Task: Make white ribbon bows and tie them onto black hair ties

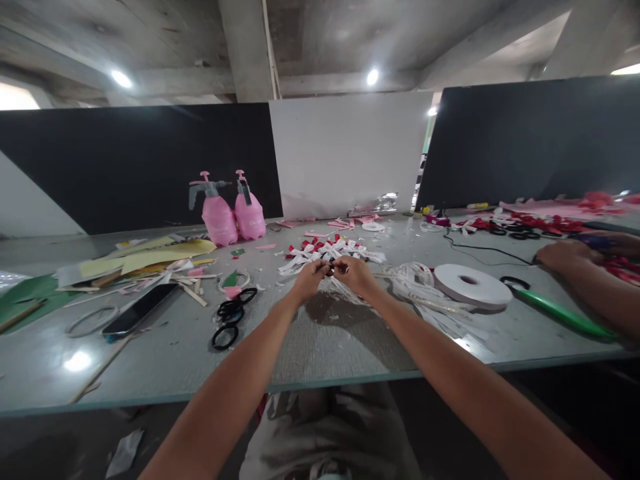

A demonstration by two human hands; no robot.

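Note:
My left hand (309, 277) and my right hand (356, 273) meet over the middle of the grey table (310, 347), fingertips pinched together on a small piece of white ribbon (332, 269) with a dark spot at its centre. White strands hang below the hands. Just behind them lies a heap of finished white and red ribbon bows (327, 252). A roll of white ribbon (471, 285) lies flat to the right of my right hand, with loose ribbon (415, 280) between.
Black scissors (231, 313) and a dark phone (139, 309) lie to the left, near yellow paper sheets (150, 257). Two pink spray bottles (233, 212) stand at the back. Another person's hand (567, 257) rests at the right by green-handled scissors (555, 310).

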